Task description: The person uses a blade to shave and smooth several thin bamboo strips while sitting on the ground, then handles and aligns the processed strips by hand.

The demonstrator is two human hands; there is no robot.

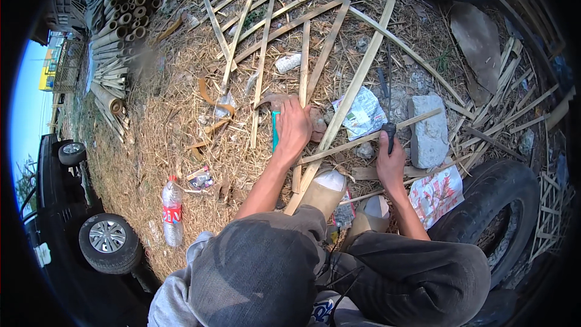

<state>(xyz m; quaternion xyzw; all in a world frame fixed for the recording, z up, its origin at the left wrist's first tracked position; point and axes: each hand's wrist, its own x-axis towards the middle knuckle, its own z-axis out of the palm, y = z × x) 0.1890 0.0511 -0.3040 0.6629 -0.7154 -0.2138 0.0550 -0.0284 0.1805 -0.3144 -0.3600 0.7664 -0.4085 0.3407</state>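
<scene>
Your right hand [391, 156] is wrapping tight around a black-handled tool [389, 130] that's pointing away from you, sitting between some crumpled paper [363, 114] and a grey block [429, 132]. Your left hand [293, 126] is curling down by a teal handle [275, 132] and a pale slat [304, 55], but tbh I can't tell what it's pinching. A plastic bottle [172, 212] is sitting off to your left.

Sunlit straw-littered ground [136, 166], blue sky [31, 88]
</scene>
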